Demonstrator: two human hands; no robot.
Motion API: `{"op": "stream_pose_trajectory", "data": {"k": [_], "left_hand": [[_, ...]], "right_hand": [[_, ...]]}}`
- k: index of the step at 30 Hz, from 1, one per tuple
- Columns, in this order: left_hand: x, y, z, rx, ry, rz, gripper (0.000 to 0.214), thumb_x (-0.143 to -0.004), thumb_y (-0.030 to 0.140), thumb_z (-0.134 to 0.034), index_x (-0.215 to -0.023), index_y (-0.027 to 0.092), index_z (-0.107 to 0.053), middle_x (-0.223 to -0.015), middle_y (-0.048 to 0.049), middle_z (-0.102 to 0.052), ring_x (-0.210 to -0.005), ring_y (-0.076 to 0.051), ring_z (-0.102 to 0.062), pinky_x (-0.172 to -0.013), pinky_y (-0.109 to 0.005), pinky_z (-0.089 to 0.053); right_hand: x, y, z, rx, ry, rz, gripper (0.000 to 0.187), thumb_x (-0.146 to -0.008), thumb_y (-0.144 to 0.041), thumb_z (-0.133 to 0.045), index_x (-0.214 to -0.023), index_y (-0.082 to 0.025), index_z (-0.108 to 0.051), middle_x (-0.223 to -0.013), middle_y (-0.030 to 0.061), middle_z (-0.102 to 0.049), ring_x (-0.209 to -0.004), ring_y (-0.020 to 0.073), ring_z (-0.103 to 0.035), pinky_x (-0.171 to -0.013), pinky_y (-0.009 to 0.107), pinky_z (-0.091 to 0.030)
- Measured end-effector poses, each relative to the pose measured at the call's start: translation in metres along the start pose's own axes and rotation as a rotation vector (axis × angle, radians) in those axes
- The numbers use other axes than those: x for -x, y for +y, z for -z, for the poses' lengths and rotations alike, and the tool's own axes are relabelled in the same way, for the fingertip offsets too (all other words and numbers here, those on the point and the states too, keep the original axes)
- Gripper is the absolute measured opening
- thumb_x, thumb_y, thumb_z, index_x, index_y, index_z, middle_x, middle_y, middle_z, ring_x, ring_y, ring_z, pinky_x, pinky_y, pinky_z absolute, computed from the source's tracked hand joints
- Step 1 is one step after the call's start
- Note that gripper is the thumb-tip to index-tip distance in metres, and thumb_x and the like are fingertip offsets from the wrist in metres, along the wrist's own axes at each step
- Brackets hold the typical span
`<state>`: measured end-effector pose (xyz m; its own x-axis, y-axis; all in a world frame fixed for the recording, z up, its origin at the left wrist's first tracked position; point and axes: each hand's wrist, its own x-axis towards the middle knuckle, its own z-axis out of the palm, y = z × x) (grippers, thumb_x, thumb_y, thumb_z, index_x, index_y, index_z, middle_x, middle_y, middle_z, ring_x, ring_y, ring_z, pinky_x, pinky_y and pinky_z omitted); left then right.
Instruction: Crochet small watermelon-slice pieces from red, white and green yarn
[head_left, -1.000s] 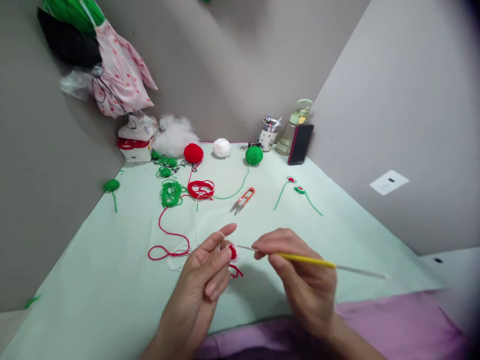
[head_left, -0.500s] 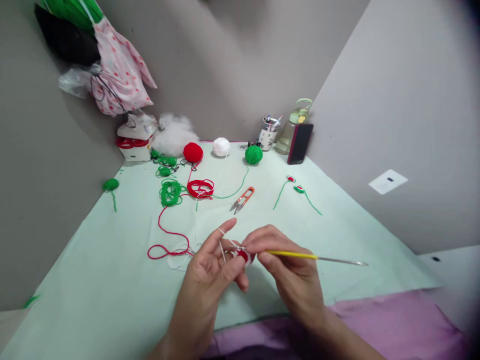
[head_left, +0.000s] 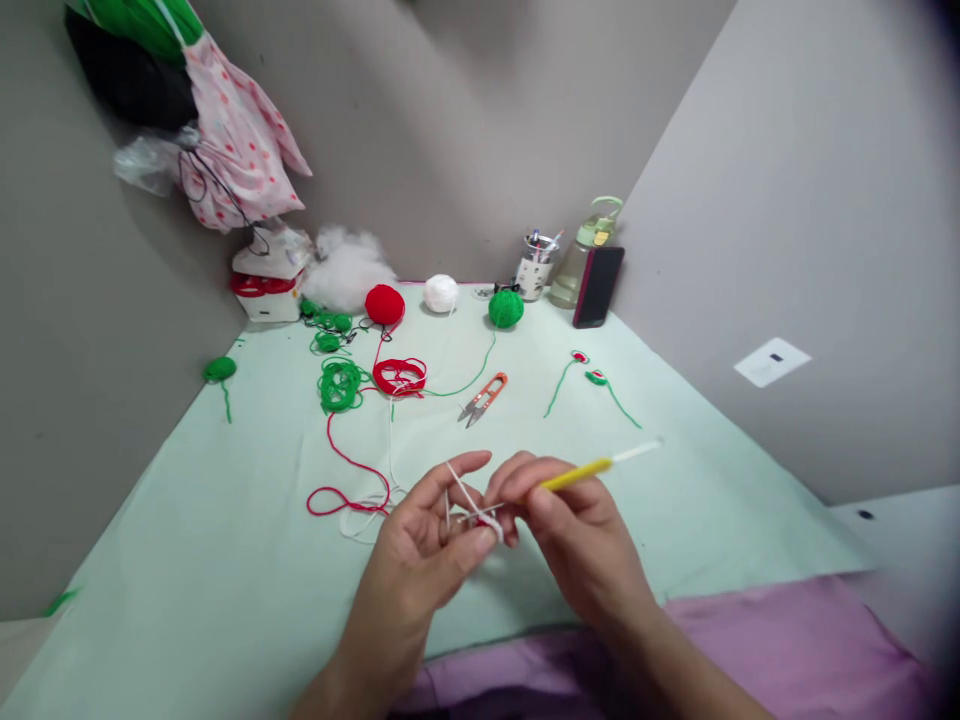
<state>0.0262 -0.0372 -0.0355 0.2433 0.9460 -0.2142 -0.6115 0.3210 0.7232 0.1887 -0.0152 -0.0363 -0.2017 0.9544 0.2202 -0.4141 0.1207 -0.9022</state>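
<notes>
My left hand [head_left: 431,545] pinches a small red and white crochet piece [head_left: 491,527] between thumb and fingers. White yarn [head_left: 466,487] runs taut over its raised index finger down to the piece. A yellow-handled crochet hook [head_left: 577,474] is gripped in my right hand [head_left: 574,520], its fingers closed around the handle. The hook's thin metal end lies at the crochet piece, crossing the white yarn; whether it is through a stitch I cannot tell. Its other metal end points up to the right, blurred.
Orange thread snips [head_left: 486,398] lie beyond my hands. Red [head_left: 385,305], white [head_left: 441,294] and green yarn balls [head_left: 506,309] sit at the back, with loose red yarn [head_left: 349,490] at left. Two small crocheted pieces [head_left: 596,377] with green tails lie right. A phone [head_left: 598,287] leans on a bottle [head_left: 570,275].
My right hand has tilted the crochet hook, so its far end now points higher and further left. The hook's near end has come to the crochet piece, which has turned in my left fingers.
</notes>
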Motion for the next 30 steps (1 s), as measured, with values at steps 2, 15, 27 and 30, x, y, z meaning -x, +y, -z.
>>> {"op": "stream_pose_trajectory", "data": {"k": [2, 15, 27, 30], "left_hand": [[0.001, -0.004, -0.003, -0.058, 0.107, -0.055, 0.040, -0.078, 0.026, -0.095, -0.117, 0.027, -0.085, -0.080, 0.0003, -0.072, -0.065, -0.007, -0.058, -0.063, -0.014, -0.048], [0.002, 0.001, 0.002, -0.160, 0.075, -0.075, 0.035, -0.088, 0.029, -0.088, -0.122, 0.028, -0.080, -0.084, 0.0030, -0.074, -0.058, -0.007, -0.067, -0.066, -0.020, -0.054], [0.005, 0.004, -0.004, -0.124, 0.123, -0.055, 0.029, -0.089, 0.030, -0.086, -0.118, 0.024, -0.081, -0.076, 0.0042, -0.074, -0.056, -0.008, -0.068, -0.069, -0.023, -0.056], [0.005, 0.004, -0.003, -0.147, 0.136, -0.075, 0.028, -0.088, 0.029, -0.087, -0.116, 0.026, -0.082, -0.081, 0.0049, -0.073, -0.057, -0.007, -0.067, -0.069, -0.023, -0.057]], "right_hand": [[0.004, 0.003, -0.003, 0.176, 0.015, 0.128, 0.016, -0.100, -0.037, -0.077, -0.100, -0.026, -0.088, -0.094, 0.0073, -0.080, -0.080, 0.0159, -0.070, -0.070, 0.026, -0.057], [0.001, 0.003, -0.001, -0.017, 0.041, 0.002, 0.017, -0.102, -0.037, -0.074, -0.094, -0.024, -0.083, -0.090, 0.0025, -0.076, -0.067, 0.0106, -0.068, -0.068, 0.024, -0.057], [-0.005, -0.004, -0.001, -0.211, 0.051, -0.172, 0.024, -0.098, -0.041, -0.078, -0.087, -0.021, -0.072, -0.083, 0.0024, -0.078, -0.058, 0.0108, -0.065, -0.059, 0.023, -0.055], [-0.003, -0.004, 0.002, -0.092, 0.017, -0.071, 0.023, -0.103, -0.041, -0.072, -0.091, -0.022, -0.075, -0.088, 0.0030, -0.078, -0.064, 0.0126, -0.070, -0.063, 0.025, -0.058]]}}
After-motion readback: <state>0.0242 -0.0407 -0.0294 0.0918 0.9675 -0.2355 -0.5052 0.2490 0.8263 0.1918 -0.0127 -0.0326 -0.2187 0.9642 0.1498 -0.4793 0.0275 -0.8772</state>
